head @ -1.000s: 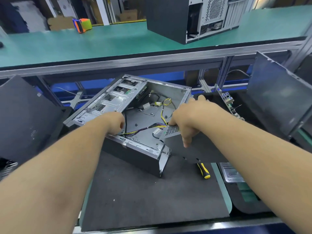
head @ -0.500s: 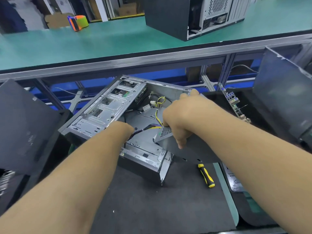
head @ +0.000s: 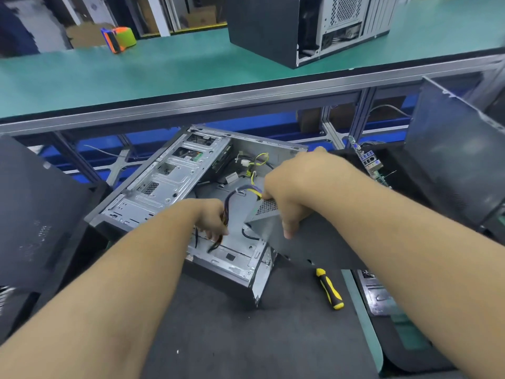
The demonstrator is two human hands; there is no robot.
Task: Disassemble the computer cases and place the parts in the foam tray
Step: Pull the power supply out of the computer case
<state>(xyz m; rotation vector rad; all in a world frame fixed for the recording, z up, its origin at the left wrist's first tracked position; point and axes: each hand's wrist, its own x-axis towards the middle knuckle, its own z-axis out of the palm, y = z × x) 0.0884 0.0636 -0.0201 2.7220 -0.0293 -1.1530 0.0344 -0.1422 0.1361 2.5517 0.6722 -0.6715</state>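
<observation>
Meanwhile left hand (head: 211,218) pinches cable bundle (head: 227,206); right hand (head: 293,187) curls round power supply (head: 266,214)

From my head camera: both forearms bare from the frame edge to the wrist, no sleeves in view. Left hand (head: 211,218) and right hand (head: 293,191) ungloved. I see no rings, watch or wristband on either side of the open case (head: 175,184).

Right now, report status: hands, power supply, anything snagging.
Right hand grips power supply, tilted up over open case. Left hand holds its cable bundle. Cables run into the case; whether plugged in, cannot tell.
</observation>
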